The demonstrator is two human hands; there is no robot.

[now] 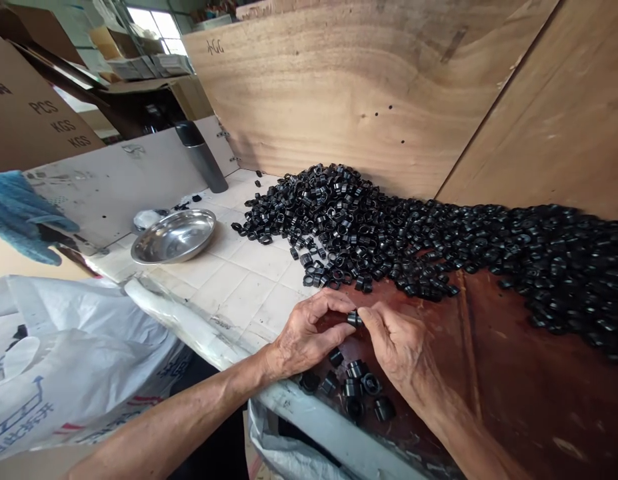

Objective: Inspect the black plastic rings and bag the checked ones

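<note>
Between both hands is a small black plastic ring-shaped part (355, 319). My left hand (313, 328) pinches it from the left with thumb and fingertips. From the right, the thumb and curled fingers of my right hand (396, 333) close on its other end; the fingers partly cover it. Below the hands, several black cylindrical fittings (356, 387) lie in a small group near the table's front edge. Beyond the hands rises a large heap of black rings (333, 207), joined on the right by a broad pile of black parts (563, 260).
A shallow metal bowl (175, 239) stands on the white tiled surface (239, 287) at left, with a dark bottle (203, 157) behind it. Wooden boards (349, 87) wall the back. White sacks (79, 360) hang at the front left, below a blue glove (26, 213).
</note>
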